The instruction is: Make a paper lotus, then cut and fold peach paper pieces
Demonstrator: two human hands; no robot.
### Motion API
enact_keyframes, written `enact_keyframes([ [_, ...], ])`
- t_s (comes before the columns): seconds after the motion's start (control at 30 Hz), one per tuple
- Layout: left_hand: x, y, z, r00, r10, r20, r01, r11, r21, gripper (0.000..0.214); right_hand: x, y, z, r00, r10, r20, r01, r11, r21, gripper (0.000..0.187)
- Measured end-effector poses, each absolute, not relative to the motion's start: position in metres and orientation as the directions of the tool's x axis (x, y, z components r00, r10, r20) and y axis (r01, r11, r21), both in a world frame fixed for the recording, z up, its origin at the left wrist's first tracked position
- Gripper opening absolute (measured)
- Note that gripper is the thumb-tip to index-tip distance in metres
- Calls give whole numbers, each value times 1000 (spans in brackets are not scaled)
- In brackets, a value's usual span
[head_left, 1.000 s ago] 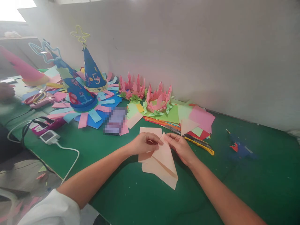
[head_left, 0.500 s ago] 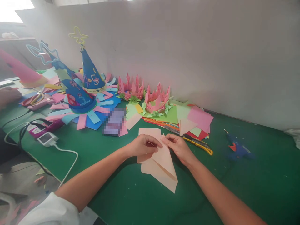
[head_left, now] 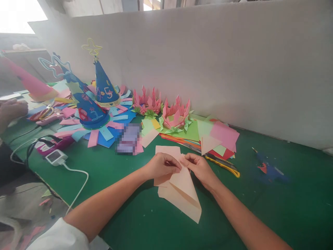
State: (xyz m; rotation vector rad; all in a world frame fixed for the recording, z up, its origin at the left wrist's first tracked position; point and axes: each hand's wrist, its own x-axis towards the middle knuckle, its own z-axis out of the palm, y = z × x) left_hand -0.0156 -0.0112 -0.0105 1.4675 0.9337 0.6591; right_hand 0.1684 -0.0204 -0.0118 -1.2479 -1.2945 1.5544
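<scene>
A pale peach sheet of paper (head_left: pixel 185 198) is partly folded over on itself, its folded flap slanting toward the lower right. My left hand (head_left: pixel 162 166) pinches the upper part of this sheet from the left, fingers bent together. Close beside it, my right hand (head_left: pixel 199 168) grips the top corner between thumb and fingers. Beneath my left hand lies another peach paper piece (head_left: pixel 166 150), flat on the green table. Just beyond my right hand rests a yellow utility knife (head_left: pixel 226 168).
Two pink paper crowns (head_left: pixel 176 114) stand against the grey board. Blue cone hats (head_left: pixel 104 83) with paper strips are at the left, near a pixelated phone-like rectangle (head_left: pixel 128 139) and a white charger (head_left: pixel 56 158). A glue gun-like blue tool (head_left: pixel 270 170) lies right. Another person's hand (head_left: pixel 13 109) shows far left.
The whole view has shifted slightly, so things appear a little lower and farther right. Both hands keep hold of the peach paper, with hardly any change in their grip.
</scene>
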Motion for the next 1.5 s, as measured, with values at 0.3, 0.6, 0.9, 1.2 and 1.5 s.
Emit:
enact_keyframes([
  [0.3, -15, -14, -7, 542, 836, -82, 164, -9, 986, 12, 166, -20, -10, -260, 939, -225, 49, -220, -974, 39],
  [0.6, -15, -14, -4, 553, 833, -31, 209, -103, 972, 9, 170, -19, -15, -293, 932, -212, 23, -215, -976, 35],
  [0.9, -15, -15, -2, 571, 820, -25, 209, -115, 971, 13, 171, -19, -15, -288, 943, -165, 2, -172, -985, 30],
  [1.2, -15, -15, -4, 579, 814, -48, 222, -102, 970, 17, 171, -18, -16, -241, 962, -130, 8, -132, -991, 31],
  [1.5, -16, -16, -2, 562, 825, -68, 275, -109, 955, 34, 169, -20, -14, -193, 974, -115, 10, -115, -993, 30],
])
